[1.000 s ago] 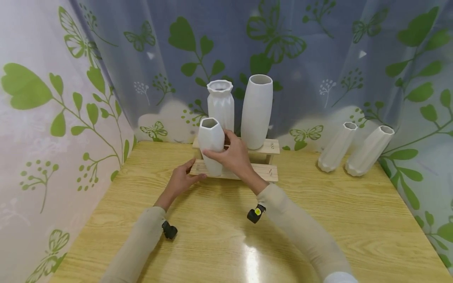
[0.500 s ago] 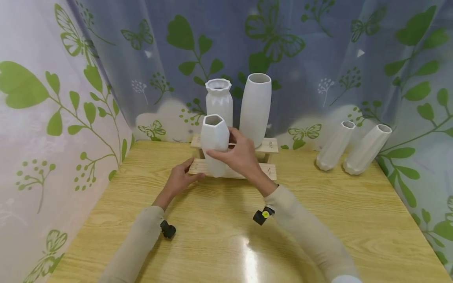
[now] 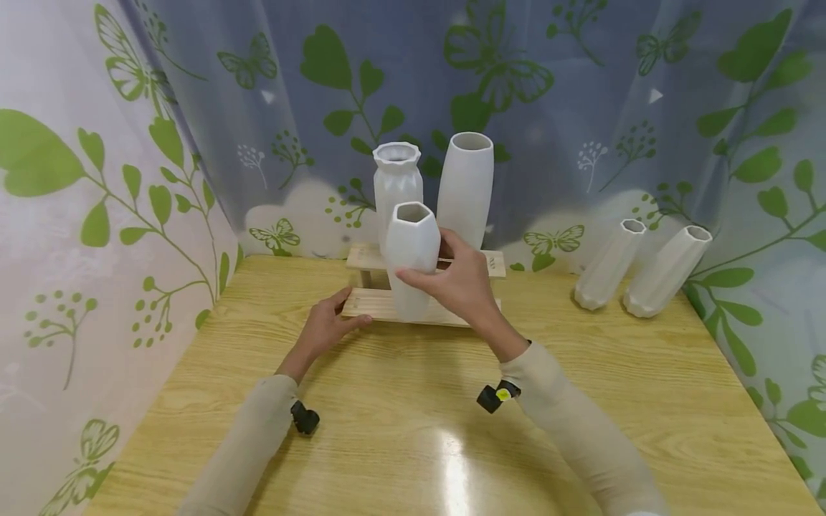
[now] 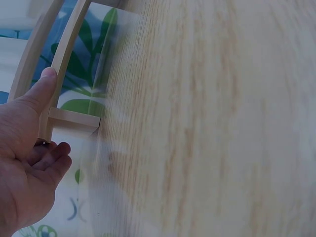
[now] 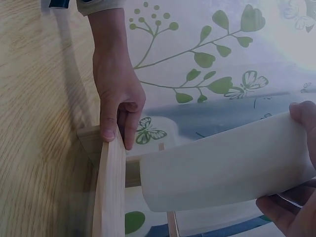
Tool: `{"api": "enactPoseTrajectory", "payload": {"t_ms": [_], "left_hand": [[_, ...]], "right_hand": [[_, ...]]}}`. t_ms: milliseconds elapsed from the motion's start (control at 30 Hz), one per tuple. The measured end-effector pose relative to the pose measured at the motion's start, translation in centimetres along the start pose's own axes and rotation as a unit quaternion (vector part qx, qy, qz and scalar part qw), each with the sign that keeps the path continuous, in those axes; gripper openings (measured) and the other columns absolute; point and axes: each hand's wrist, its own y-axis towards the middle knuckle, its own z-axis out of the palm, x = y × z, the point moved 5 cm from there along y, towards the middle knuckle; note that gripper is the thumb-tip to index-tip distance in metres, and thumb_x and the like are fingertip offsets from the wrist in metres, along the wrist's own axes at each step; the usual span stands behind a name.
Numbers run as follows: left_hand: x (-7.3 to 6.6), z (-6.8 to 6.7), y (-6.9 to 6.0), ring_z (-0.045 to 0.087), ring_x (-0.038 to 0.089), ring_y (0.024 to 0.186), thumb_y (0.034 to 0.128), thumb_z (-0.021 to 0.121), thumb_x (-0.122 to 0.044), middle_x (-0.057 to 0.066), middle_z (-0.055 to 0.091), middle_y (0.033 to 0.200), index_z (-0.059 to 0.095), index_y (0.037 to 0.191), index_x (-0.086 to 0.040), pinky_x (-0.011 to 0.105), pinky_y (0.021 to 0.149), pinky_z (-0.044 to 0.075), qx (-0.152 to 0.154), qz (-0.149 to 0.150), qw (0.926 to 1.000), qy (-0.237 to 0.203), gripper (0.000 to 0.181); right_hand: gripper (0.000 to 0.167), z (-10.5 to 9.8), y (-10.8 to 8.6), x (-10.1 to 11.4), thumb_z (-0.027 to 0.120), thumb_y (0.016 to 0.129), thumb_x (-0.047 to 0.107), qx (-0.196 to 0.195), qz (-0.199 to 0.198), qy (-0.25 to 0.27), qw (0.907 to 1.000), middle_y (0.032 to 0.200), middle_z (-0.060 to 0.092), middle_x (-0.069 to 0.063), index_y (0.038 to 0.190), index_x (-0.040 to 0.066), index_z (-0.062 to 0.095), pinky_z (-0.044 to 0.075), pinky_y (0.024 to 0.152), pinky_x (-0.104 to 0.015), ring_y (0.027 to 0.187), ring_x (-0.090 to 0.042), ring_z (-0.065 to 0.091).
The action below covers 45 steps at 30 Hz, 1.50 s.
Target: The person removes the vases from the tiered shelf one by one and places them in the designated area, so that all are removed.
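Observation:
My right hand holds a white faceted vase by its side, thumb in front and fingers behind. The vase has a five-sided mouth and is upright over the lower step of a two-step wooden stand. In the right wrist view, a small gap shows between the vase's base and the lower board. My left hand grips the left end of that board; the left wrist view shows the thumb along it and the fingers at its end. Partly behind the held vase, a white vase with a scalloped rim stands on the upper step.
A tall smooth white vase stands on the upper step at right. Two ribbed white vases, one beside the other, stand on the wood-grain table at far right. A patterned curtain hangs behind.
My right hand has carried the faceted vase to the right along the lower step, from near its left end toward the middle. My left hand has stayed on the stand.

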Motion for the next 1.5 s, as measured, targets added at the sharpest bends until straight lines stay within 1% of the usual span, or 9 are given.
{"api": "enactPoseTrajectory", "payload": {"t_ms": [167, 300, 433, 667, 867, 1033, 1367, 1500], "left_hand": [[0.0, 0.0, 0.0, 0.041, 0.039, 0.145, 0.0911, 0.078, -0.041, 0.021, 0.032, 0.163, 0.028, 0.160, 0.001, 0.050, 0.108, 0.047, 0.001, -0.004, 1.0000, -0.003, 0.095], [0.0, 0.0, -0.1, 0.040, 0.039, 0.145, 0.0920, 0.078, -0.039, 0.021, 0.032, 0.163, 0.028, 0.161, 0.000, 0.050, 0.108, 0.047, 0.003, -0.006, 1.0000, -0.002, 0.093], [0.0, 0.0, -0.1, 0.040, 0.039, 0.146, 0.0922, 0.078, -0.039, 0.020, 0.031, 0.164, 0.027, 0.161, -0.001, 0.049, 0.107, 0.049, 0.006, -0.006, 1.0000, 0.000, 0.093], [0.0, 0.0, -0.1, 0.039, 0.039, 0.146, 0.0913, 0.078, -0.042, 0.020, 0.030, 0.164, 0.027, 0.161, -0.002, 0.050, 0.107, 0.049, 0.006, -0.005, 1.0000, -0.002, 0.095], [-0.1, 0.0, -0.1, 0.040, 0.040, 0.145, 0.0913, 0.078, -0.042, 0.020, 0.031, 0.164, 0.028, 0.161, -0.001, 0.050, 0.107, 0.049, 0.006, -0.005, 1.0000, 0.005, 0.095], [-0.1, 0.0, -0.1, 0.040, 0.040, 0.145, 0.0916, 0.078, -0.041, 0.022, 0.031, 0.163, 0.028, 0.161, 0.000, 0.050, 0.107, 0.048, 0.007, -0.003, 1.0000, 0.003, 0.095], [0.1, 0.1, -0.3, 0.038, 0.041, 0.146, 0.0912, 0.077, -0.044, 0.021, 0.028, 0.165, 0.026, 0.161, -0.001, 0.051, 0.109, 0.047, 0.010, -0.003, 0.9999, 0.005, 0.097], [0.0, 0.0, -0.3, 0.038, 0.041, 0.146, 0.0915, 0.077, -0.044, 0.021, 0.029, 0.165, 0.026, 0.161, -0.001, 0.052, 0.108, 0.047, 0.008, 0.000, 1.0000, 0.003, 0.096]], "right_hand": [[0.073, -0.9, -0.1, -0.3, 0.093, 0.076, 0.034, 0.000, -0.003, 0.000, 1.0000, 0.118, 0.071, -0.009, 0.136, 0.010, 0.062, 0.061, 0.085, -0.040, 0.102, -0.023, 0.072], [0.072, -1.6, -0.3, -0.6, 0.093, 0.075, 0.033, -0.004, -0.001, -0.001, 1.0000, 0.117, 0.072, -0.010, 0.136, 0.010, 0.062, 0.062, 0.084, -0.041, 0.101, -0.023, 0.072], [0.072, -2.6, -0.6, -0.8, 0.093, 0.076, 0.032, -0.007, 0.006, -0.005, 0.9999, 0.117, 0.072, -0.010, 0.136, 0.010, 0.062, 0.062, 0.083, -0.042, 0.101, -0.024, 0.072], [0.075, -4.1, -1.1, -1.3, 0.092, 0.076, 0.036, -0.009, 0.024, -0.011, 0.9996, 0.118, 0.071, -0.009, 0.139, 0.011, 0.060, 0.062, 0.082, -0.042, 0.101, -0.025, 0.071], [0.073, -5.2, -1.3, -1.5, 0.092, 0.077, 0.033, -0.011, 0.027, -0.005, 0.9996, 0.118, 0.070, -0.012, 0.139, 0.010, 0.060, 0.062, 0.081, -0.044, 0.102, -0.028, 0.072], [0.074, -6.1, -1.6, -1.8, 0.093, 0.076, 0.034, -0.021, 0.039, -0.018, 0.9989, 0.118, 0.070, -0.012, 0.138, 0.008, 0.060, 0.062, 0.082, -0.044, 0.101, -0.029, 0.071], [0.078, -8.1, -2.3, -2.5, 0.092, 0.077, 0.037, -0.033, 0.068, -0.044, 0.9961, 0.120, 0.069, -0.014, 0.141, 0.008, 0.059, 0.060, 0.086, -0.048, 0.104, -0.030, 0.069], [0.077, -8.9, -2.6, -2.8, 0.092, 0.077, 0.036, -0.039, 0.071, -0.053, 0.9953, 0.122, 0.070, -0.015, 0.140, 0.007, 0.059, 0.060, 0.087, -0.049, 0.105, -0.031, 0.069]]}}
